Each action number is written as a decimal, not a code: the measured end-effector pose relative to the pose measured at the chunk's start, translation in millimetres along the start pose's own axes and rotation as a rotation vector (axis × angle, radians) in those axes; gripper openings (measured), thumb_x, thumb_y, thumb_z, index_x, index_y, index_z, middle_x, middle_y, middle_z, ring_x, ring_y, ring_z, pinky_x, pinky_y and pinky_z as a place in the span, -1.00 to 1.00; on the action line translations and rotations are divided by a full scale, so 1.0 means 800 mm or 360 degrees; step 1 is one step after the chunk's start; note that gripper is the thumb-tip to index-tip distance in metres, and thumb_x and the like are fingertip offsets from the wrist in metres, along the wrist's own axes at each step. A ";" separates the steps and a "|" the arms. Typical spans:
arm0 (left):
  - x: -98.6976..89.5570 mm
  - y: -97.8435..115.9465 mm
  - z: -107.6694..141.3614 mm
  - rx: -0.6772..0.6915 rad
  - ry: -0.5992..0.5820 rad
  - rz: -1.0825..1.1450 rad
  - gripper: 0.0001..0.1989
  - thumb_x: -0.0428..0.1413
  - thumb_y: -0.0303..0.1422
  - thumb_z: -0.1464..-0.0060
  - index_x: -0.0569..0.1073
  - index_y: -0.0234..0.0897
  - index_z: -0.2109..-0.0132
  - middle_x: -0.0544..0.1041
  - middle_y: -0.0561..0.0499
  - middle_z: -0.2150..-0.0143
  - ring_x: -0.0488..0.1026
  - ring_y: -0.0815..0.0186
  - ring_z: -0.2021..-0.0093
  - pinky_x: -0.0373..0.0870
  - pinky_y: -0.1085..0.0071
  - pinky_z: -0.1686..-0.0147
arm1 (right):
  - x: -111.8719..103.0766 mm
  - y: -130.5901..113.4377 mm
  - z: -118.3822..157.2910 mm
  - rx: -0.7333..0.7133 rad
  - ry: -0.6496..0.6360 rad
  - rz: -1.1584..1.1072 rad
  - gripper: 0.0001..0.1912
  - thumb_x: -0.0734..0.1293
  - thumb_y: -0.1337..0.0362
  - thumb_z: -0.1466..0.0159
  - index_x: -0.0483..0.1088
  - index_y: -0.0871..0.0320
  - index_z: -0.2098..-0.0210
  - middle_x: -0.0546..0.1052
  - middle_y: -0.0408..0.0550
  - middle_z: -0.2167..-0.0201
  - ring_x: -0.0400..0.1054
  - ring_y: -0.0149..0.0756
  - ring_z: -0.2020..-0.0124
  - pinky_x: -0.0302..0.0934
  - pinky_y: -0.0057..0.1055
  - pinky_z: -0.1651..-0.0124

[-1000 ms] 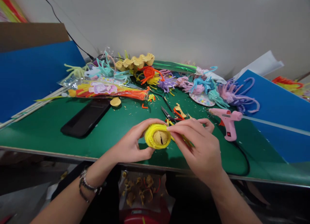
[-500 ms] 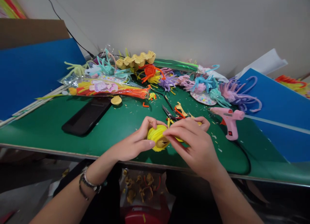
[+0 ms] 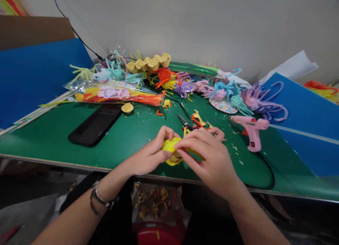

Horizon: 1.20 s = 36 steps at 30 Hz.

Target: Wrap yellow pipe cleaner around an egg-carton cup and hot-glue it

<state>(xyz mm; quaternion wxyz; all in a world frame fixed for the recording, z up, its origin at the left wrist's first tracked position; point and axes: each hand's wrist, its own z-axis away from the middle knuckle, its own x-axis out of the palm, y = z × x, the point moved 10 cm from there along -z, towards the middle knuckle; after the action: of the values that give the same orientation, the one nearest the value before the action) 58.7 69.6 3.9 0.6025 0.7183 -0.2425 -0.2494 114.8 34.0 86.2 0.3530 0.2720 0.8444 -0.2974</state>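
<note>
Near the table's front edge, my left hand is closed around a small cup wrapped in yellow pipe cleaner, with its thumb at the cup's rim. A bare tan inner part of the cup shows below the thumb. My right hand pinches at the cup's right side, on a yellow strand of pipe cleaner that runs under the palm. The fingertips hide where the strand meets the cup. Just beyond the hands lie scissors, partly covered by the right hand, with cut yellow and orange pieces beside them.
A pink glue gun stands at right, its black cord curving toward the front edge. A black phone lies at left, beside a tan carton cup. Bagged pipe cleaners, an egg carton and colourful bundles line the back.
The yellow cup has tilted in my left hand, so less of its inside shows. My right fingers have moved slightly left, over its rim.
</note>
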 end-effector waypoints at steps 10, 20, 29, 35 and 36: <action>-0.006 0.002 -0.003 0.0031 0.0034 0.0176 -0.77 -0.11 -0.40 0.11 -0.01 -0.19 0.27 0.18 0.04 0.18 0.17 0.33 0.23 0.12 0.34 0.26 | -0.008 0.008 0.002 0.0012 -0.0014 -0.0124 -0.92 0.30 0.42 -0.19 0.37 0.13 0.36 0.50 -0.25 0.44 0.35 -0.47 0.39 -0.01 -0.39 0.15; -0.016 -0.013 -0.002 0.0025 0.0133 0.0311 -0.75 -0.07 -0.37 0.09 0.02 -0.18 0.23 0.23 0.03 0.16 0.20 0.30 0.19 0.12 0.33 0.22 | -0.011 0.004 0.003 -0.0107 0.0094 -0.0006 -0.91 0.29 0.45 -0.19 0.36 0.15 0.39 0.50 -0.15 0.43 0.36 -0.43 0.38 0.11 -0.44 0.22; -0.011 -0.025 -0.002 -0.0100 0.0059 0.0506 -0.57 -0.01 -0.25 0.07 0.15 -0.14 0.00 0.23 0.01 0.03 0.26 0.21 0.10 0.16 0.30 0.13 | -0.010 0.006 0.002 -0.0110 0.0178 -0.0010 -0.89 0.28 0.46 -0.20 0.39 0.15 0.38 0.48 -0.12 0.41 0.33 -0.42 0.36 0.13 -0.41 0.22; -0.010 -0.031 -0.001 -0.0162 0.0008 0.0389 -0.54 -0.04 -0.33 0.13 0.21 -0.16 0.00 0.29 0.00 0.06 0.26 0.19 0.10 0.16 0.27 0.09 | -0.009 0.008 0.003 -0.0099 0.0173 -0.0015 -0.89 0.27 0.45 -0.20 0.39 0.15 0.39 0.47 -0.12 0.40 0.32 -0.41 0.36 0.13 -0.39 0.21; -0.009 -0.031 -0.001 -0.0170 -0.0010 0.0373 -0.54 -0.05 -0.34 0.13 0.20 -0.16 -0.01 0.30 0.00 0.07 0.27 0.19 0.10 0.16 0.26 0.09 | -0.009 0.009 0.004 -0.0092 0.0174 -0.0015 -0.89 0.27 0.45 -0.20 0.39 0.15 0.39 0.47 -0.12 0.40 0.32 -0.41 0.36 0.12 -0.39 0.21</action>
<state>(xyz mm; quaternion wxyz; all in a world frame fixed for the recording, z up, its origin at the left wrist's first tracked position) 54.7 79.0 -20.3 0.6641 0.6512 -0.3131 -0.1920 125.2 35.0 87.8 0.3125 0.2735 0.8720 -0.2592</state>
